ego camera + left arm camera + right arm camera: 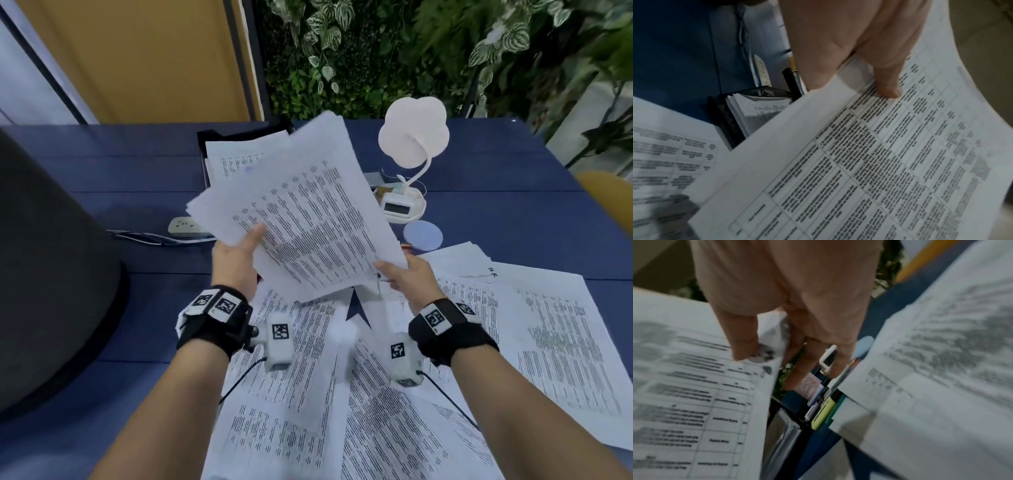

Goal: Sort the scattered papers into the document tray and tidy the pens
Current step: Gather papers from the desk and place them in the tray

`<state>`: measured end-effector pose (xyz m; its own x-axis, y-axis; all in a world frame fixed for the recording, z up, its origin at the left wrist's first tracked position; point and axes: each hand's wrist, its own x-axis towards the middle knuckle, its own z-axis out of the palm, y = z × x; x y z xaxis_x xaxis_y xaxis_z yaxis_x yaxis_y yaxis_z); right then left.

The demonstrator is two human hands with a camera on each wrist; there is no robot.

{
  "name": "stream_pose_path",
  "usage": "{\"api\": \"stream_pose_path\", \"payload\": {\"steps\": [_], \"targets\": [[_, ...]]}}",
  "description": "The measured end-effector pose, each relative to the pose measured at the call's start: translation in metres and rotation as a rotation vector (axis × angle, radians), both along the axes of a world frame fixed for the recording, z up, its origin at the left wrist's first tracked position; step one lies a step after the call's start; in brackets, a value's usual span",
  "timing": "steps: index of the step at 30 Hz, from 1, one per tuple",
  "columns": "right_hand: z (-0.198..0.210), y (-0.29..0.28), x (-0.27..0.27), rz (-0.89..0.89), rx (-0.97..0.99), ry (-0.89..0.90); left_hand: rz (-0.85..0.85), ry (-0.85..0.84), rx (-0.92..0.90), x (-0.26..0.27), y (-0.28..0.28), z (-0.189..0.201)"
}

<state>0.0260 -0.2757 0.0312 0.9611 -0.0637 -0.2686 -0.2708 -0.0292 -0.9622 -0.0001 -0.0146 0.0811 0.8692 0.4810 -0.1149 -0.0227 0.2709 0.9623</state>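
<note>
Both hands hold a sheaf of printed papers (308, 212) lifted above the blue table. My left hand (239, 255) pinches its near left edge, thumb on top; the left wrist view shows that thumb (888, 87) pressed on the sheaf (859, 154). At the near right corner my right hand (399, 277) pinches the same sheaf (694, 386). The black mesh document tray (205, 137) stands behind, with papers in it, seen too as the tray (725, 116). More printed sheets (308, 394) lie scattered on the table below. Pens and a yellow highlighter (823, 412) lie beside the loose sheets.
A white desk lamp with a small display (407, 185) stands right of the tray, a pale blue round coaster (423, 234) before it. A white power strip (185, 226) with cables lies left. A dark grey rounded object (51, 267) fills the left. Foliage stands behind the table.
</note>
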Motion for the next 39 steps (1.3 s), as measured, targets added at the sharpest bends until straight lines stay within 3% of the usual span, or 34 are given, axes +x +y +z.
{"api": "stream_pose_path", "payload": {"steps": [3, 8, 13, 19, 27, 29, 32, 35, 39], "targets": [[0.004, 0.004, -0.003, -0.051, 0.381, 0.04, -0.051, 0.071, -0.182, -0.001, 0.003, 0.002], [0.011, 0.013, -0.002, 0.036, 0.492, -0.035, -0.197, 0.031, -0.304, 0.001, -0.006, -0.002], [0.026, -0.004, 0.003, -0.081, 0.278, -0.145, -0.133, 0.041, -0.384, 0.001, 0.019, -0.011], [0.031, -0.018, 0.013, -0.118, 0.122, -0.217, -0.355, 0.165, 0.241, 0.004, 0.024, -0.021], [0.011, -0.015, 0.013, -0.004, -0.107, -0.169, -0.386, 0.212, 0.29, -0.003, 0.012, -0.041], [0.013, -0.013, 0.013, 0.003, -0.185, -0.201, -0.34, 0.178, 0.277, -0.001, 0.008, -0.037], [0.026, -0.011, 0.013, -0.011, -0.311, -0.357, -0.265, 0.081, 0.44, 0.003, 0.003, -0.028], [0.042, -0.007, 0.013, 0.044, -0.556, -0.521, -0.25, -0.017, 0.594, 0.006, 0.001, -0.018], [0.056, 0.0, 0.017, 0.093, -1.106, -0.391, -0.304, 0.028, 0.716, 0.008, 0.002, -0.013]]}}
